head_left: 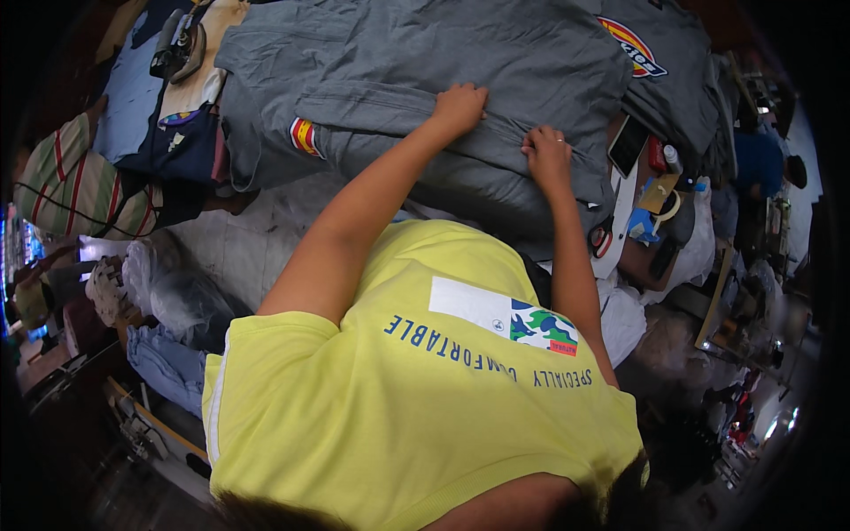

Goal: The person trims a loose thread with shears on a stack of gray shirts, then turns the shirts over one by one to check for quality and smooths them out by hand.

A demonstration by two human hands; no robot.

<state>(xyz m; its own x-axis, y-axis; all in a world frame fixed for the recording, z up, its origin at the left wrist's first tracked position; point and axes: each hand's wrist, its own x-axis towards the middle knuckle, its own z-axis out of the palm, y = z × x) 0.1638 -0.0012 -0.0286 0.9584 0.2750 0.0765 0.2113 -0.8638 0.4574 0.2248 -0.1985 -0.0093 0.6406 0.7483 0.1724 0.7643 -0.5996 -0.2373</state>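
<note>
Largest of all, from where I stand, is the grey garment (381,44), spread over the work surface in front of the person, its near side hanging toward the lap. That much looks done: it is laid out wide, with a long narrow piece, probably a sleeve (363,104), lying across it. To the right sits a second grey garment (686,102), bunched and bearing a big badge (624,40); neither hand is on it. On the far left is a co-worker in a striped shirt (75,181).

An iron (188,55) rests at the upper left, apart from both hands. The left hand (459,108) lies on the grey cloth with its fingers bent, and the right hand (549,159) bends its fingers onto it nearby; I cannot tell whether either one pinches the fabric or only presses it. Ridges run between them and wrinkles cross the body, so I'd judge the handling only partway, with the cloth around the hands left uneven.

Smaller things crowd the right: a phone (628,144), red-handled scissors (599,240). A striped patch (305,137) sits near the sleeve's left end.
</note>
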